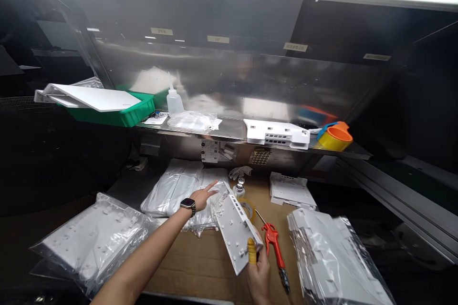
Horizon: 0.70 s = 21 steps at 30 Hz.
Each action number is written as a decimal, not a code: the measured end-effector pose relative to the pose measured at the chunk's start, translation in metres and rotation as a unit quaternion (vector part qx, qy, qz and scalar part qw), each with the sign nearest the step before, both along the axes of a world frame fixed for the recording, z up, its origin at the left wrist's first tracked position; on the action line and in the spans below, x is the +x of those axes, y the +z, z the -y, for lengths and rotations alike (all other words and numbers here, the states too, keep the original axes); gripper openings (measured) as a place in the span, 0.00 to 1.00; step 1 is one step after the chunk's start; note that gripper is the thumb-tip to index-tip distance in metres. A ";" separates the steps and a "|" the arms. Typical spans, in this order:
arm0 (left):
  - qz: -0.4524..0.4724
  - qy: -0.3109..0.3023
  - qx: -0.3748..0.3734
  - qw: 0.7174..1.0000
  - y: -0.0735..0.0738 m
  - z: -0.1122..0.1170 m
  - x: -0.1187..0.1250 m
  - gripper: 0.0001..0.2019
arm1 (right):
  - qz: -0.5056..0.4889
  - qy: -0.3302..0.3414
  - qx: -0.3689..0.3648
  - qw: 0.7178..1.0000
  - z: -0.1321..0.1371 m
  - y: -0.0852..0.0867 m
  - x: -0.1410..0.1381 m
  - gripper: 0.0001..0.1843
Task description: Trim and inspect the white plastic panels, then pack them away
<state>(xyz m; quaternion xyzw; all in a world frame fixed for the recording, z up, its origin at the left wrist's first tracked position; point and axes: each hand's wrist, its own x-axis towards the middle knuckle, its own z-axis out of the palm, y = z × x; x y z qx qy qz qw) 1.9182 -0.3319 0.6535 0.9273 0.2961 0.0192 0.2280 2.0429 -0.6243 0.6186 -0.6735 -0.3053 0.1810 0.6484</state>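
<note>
My right hand (259,274), with a yellow finger cot on its thumb, grips the lower right end of a white plastic panel (231,228). The panel is tilted up, showing posts on its inner face and slots along one edge. My left hand (202,198), a watch on its wrist, reaches over a stack of clear plastic bags (179,186) with its fingers stretched out and apart. Whether those fingertips touch the bags I cannot tell. Just right of the panel lie a red air blow gun (274,238) and a roll of yellowish tape (247,208).
Bagged white panels lie left (96,233) and right (336,252); bare panels (291,189) sit farther back. A small pump bottle (239,188) stands behind the tape. The shelf holds a green bin (132,112), a squeeze bottle (174,102), a white panel (277,133) and coloured tape rolls (336,137).
</note>
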 end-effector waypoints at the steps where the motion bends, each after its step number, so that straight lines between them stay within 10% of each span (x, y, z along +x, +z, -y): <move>1: 0.002 -0.012 -0.016 1.000 0.001 0.003 0.004 0.23 | 0.016 -0.005 0.013 1.000 0.005 0.001 0.001 0.32; 11: 0.164 0.065 0.020 0.984 0.036 0.052 0.040 0.27 | 0.256 0.053 0.031 0.965 0.040 0.000 0.010 0.28; 21: 0.082 -0.064 0.151 0.983 0.068 0.178 0.069 0.58 | -0.042 -0.177 -0.023 0.983 0.087 0.063 0.048 0.32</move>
